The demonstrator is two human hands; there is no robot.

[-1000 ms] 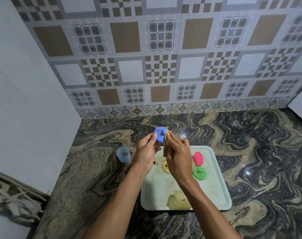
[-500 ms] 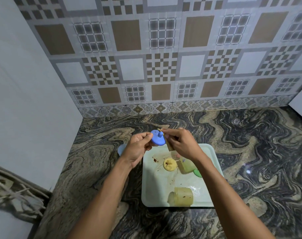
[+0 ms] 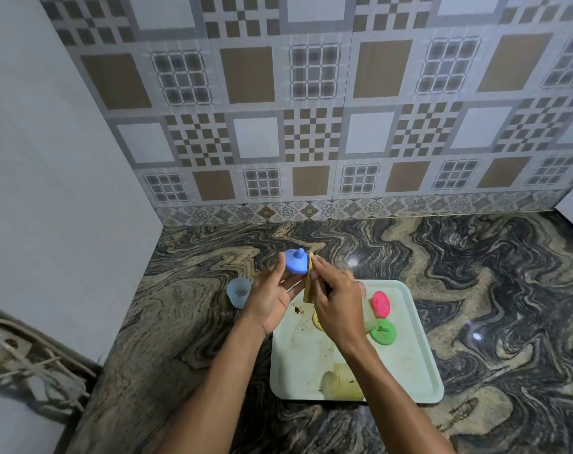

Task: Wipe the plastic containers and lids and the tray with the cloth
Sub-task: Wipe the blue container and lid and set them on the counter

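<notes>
My left hand (image 3: 271, 298) holds a blue lid (image 3: 295, 261) with a knob, raised above the counter. My right hand (image 3: 336, 299) pinches a folded yellow cloth (image 3: 309, 283) and presses its top edge against the lid's right side. Below them lies a pale green tray (image 3: 413, 365) with brown smears. On it are a pink lid (image 3: 380, 303), a green lid (image 3: 383, 332), a yellow lid (image 3: 318, 320) mostly hidden by my right hand, and a yellowish container (image 3: 342, 385) lying on its side. A translucent blue container (image 3: 238, 292) stands on the counter left of the tray.
The dark marbled counter (image 3: 491, 290) meets a patterned tiled wall (image 3: 311, 126) at the back and a plain wall (image 3: 49, 191) on the left. A pale green container (image 3: 367, 312) shows partly behind my right hand. Cables (image 3: 23, 365) lie at the lower left.
The lid has turned in my left hand, its knob now pointing up. My right hand shifted with the cloth, uncovering the pink and green lids again. The view tilted slightly.
</notes>
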